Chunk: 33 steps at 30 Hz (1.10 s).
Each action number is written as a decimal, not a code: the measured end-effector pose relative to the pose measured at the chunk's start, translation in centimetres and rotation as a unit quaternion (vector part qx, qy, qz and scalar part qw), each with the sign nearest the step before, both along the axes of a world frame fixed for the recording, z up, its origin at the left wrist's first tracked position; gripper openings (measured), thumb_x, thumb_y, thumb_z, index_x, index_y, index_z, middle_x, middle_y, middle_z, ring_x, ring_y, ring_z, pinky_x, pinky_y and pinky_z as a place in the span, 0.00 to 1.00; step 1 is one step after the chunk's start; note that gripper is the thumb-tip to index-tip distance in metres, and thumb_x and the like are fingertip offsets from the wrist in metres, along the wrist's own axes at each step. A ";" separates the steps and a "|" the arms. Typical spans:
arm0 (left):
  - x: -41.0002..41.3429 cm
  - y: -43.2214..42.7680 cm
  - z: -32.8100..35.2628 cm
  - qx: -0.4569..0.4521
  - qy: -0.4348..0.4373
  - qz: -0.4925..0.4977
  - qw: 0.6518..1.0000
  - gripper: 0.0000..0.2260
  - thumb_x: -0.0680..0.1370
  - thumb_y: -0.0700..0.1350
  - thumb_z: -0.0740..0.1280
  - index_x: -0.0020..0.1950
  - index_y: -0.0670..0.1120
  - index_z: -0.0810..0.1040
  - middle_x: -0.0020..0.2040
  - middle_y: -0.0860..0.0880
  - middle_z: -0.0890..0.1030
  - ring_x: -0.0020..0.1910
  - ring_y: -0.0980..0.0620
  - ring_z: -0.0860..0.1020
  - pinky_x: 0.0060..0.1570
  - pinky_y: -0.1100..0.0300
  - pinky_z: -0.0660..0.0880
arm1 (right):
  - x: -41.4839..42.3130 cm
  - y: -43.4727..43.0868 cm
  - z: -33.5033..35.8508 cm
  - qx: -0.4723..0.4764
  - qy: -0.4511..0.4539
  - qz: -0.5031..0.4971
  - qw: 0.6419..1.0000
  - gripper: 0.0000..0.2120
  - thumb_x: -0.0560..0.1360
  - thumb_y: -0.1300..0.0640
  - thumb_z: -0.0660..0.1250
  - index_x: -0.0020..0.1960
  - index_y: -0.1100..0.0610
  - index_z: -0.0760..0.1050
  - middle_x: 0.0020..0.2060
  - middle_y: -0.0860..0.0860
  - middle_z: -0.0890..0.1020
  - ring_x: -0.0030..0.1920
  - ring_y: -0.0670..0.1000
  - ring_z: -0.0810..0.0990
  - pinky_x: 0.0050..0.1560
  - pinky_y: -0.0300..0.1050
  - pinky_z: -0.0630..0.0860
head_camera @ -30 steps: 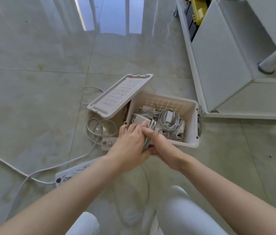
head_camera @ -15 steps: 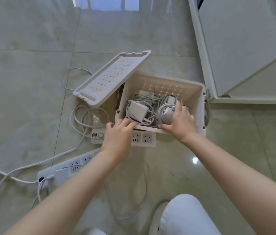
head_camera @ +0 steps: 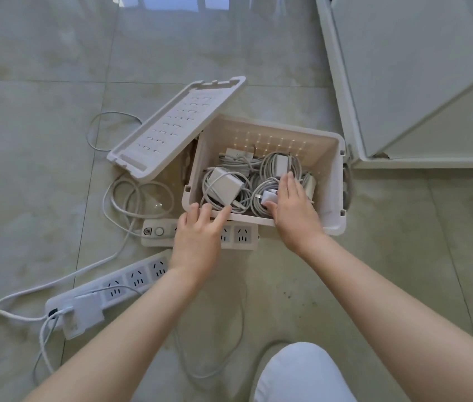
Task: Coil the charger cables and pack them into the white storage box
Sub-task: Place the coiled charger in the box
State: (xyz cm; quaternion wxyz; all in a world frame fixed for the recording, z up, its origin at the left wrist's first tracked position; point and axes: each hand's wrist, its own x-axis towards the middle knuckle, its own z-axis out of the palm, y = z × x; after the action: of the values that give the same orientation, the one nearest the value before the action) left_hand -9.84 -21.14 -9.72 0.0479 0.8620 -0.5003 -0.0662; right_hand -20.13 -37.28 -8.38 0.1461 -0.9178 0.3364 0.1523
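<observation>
My right hand [head_camera: 293, 210] lies flat, fingers spread, pressing a coiled charger [head_camera: 267, 195] into the near right of the white box [head_camera: 332, 181] so the loops stay put. My left hand [head_camera: 197, 239] rests open on the near rim, steadying it, gripping nothing. A second ago both hands clutched one bundle above the box; now it sits inside

floor [head_camera: 55, 53]: glossy grey tiles | white cabinet [head_camera: 418, 68]: upper right

Coiled charger cables [head_camera: 223, 188] inside open white storage box [head_camera: 332, 198]
</observation>
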 end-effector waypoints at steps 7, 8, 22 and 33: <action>0.5 0.7 0.4 0.009 0.001 -0.024 1.000 0.31 0.59 0.33 0.74 0.62 0.40 0.77 0.52 0.39 0.80 0.54 0.36 0.78 0.49 0.47 0.76 | 0.6 4.7 -0.9 -0.063 -0.210 0.118 0.969 0.25 0.70 0.70 0.67 0.66 0.69 0.68 0.63 0.64 0.73 0.65 0.61 0.72 0.67 0.53 0.66; 0.6 1.0 0.6 0.006 0.000 -0.024 1.000 0.30 0.60 0.33 0.74 0.62 0.38 0.76 0.55 0.39 0.80 0.56 0.36 0.78 0.51 0.46 0.76 | 0.9 5.5 -1.0 -0.044 -0.216 0.136 0.966 0.25 0.68 0.71 0.68 0.65 0.68 0.69 0.61 0.63 0.76 0.63 0.60 0.75 0.65 0.53 0.69; 10.2 16.1 4.4 -0.107 0.051 0.220 0.968 0.16 0.72 0.35 0.61 0.59 0.41 0.76 0.52 0.40 0.75 0.50 0.40 0.74 0.48 0.48 0.65 | 6.7 15.7 -0.3 0.140 -0.182 0.308 0.923 0.29 0.65 0.75 0.59 0.66 0.65 0.68 0.61 0.60 0.74 0.58 0.61 0.75 0.57 0.54 0.74; 9.1 27.8 -2.4 0.067 0.253 0.113 0.958 0.29 0.73 0.47 0.71 0.72 0.52 0.66 0.71 0.52 0.68 0.71 0.51 0.66 0.69 0.51 0.63 | 11.6 24.8 -1.4 0.250 -0.069 0.409 0.875 0.30 0.71 0.63 0.67 0.71 0.59 0.60 0.65 0.55 0.69 0.64 0.55 0.68 0.56 0.47 0.68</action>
State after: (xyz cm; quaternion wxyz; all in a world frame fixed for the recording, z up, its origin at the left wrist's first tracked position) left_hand -0.73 6.66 -12.09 0.1226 0.8693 -0.3653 -0.3096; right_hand -8.50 -12.47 -9.75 0.3182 -0.9145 -0.1291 0.2140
